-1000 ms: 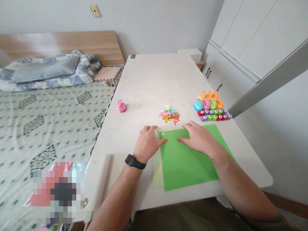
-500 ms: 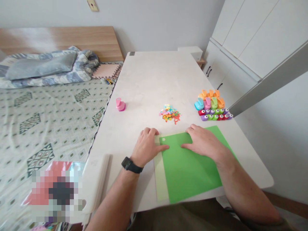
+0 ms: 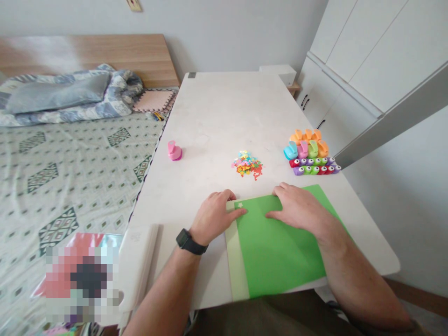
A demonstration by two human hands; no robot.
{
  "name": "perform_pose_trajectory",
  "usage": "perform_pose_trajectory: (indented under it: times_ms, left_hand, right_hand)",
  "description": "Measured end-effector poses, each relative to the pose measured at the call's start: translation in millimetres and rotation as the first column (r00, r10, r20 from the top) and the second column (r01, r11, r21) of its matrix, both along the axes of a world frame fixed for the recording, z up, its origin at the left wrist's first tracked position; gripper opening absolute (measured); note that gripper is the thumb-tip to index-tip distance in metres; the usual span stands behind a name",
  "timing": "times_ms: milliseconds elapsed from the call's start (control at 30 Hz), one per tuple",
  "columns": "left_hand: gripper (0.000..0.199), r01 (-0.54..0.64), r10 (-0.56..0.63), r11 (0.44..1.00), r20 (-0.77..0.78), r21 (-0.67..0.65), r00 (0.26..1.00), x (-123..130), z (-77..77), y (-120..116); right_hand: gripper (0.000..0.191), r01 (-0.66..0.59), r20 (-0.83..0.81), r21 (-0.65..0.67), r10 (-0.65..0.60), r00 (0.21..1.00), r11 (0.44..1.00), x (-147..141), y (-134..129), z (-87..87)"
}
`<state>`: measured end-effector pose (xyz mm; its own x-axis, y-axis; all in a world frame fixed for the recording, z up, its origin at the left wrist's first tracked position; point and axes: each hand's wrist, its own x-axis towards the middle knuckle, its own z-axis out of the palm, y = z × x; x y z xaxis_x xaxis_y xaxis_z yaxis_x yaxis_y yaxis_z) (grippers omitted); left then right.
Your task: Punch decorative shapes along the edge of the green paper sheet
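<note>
A green sheet (image 3: 280, 252) lies over a pale yellow-green sheet (image 3: 236, 266) at the table's near edge. The pale sheet shows along the left side, and a small flower-shaped cutout (image 3: 240, 205) sits in the green sheet's top left corner. My left hand (image 3: 217, 212) grips the sheets at that corner, thumb on top and fingers at the far edge. My right hand (image 3: 294, 203) holds the green sheet at its far edge, with thumb and fingers apart around it. Beyond the hands is a pile of small colourful paper shapes (image 3: 248, 164).
Several craft punches (image 3: 311, 149) stand in rows at the right of the white table (image 3: 224, 107). A pink punch (image 3: 174, 151) stands at the left. A long white device (image 3: 138, 261) lies at the near left edge, beside a patterned bed (image 3: 87, 186).
Both hands and the sheets have shifted very slightly right and toward me in the picture. The view has moved a little too. My grip looks the same.
</note>
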<state>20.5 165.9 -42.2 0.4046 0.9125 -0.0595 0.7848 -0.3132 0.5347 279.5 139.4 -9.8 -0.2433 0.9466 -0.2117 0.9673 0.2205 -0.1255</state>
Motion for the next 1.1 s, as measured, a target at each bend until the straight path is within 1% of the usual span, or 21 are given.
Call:
perform_pose_trajectory:
  times_ms: [133, 233, 367, 533, 767, 1100]
  left_hand:
    - [0.019, 0.004, -0.004, 1.000, 0.032, -0.015, 0.999, 1.1, 0.9, 1.1]
    - [0.017, 0.002, -0.003, 1.000, 0.073, 0.015, 0.997, 2.9, -0.7, 2.9]
    - [0.016, -0.012, 0.006, 0.997, 0.084, 0.075, 0.996, 5.5, -4.7, 5.5]
    - [0.019, -0.019, 0.010, 0.995, 0.081, 0.103, 0.997, 7.0, -9.8, 7.8]
    - [0.021, -0.040, 0.028, 0.988, 0.086, 0.148, 0.996, 8.8, -17.2, 12.3]
    - [0.023, -0.031, 0.013, 0.981, 0.096, 0.192, 0.995, 9.2, -18.8, 11.7]
  right_hand:
    - [0.048, -0.001, -0.005, 0.004, 0.001, 1.000, 1.000, 0.8, 0.5, 0.6]
    - [0.048, 0.008, -0.008, 0.031, -0.008, 1.000, 0.999, 1.9, 1.7, 0.4]
    - [0.051, 0.039, -0.013, 0.069, -0.038, 0.999, 0.997, 3.6, 4.6, -1.9]
    - [0.051, 0.044, -0.018, 0.098, -0.043, 0.999, 0.994, 3.8, 7.4, -5.7]
    - [0.048, 0.042, -0.039, 0.099, -0.038, 0.999, 0.994, 5.1, 8.9, -10.2]
    - [0.045, 0.041, -0.041, 0.107, -0.037, 0.998, 0.993, 5.6, 9.3, -11.9]
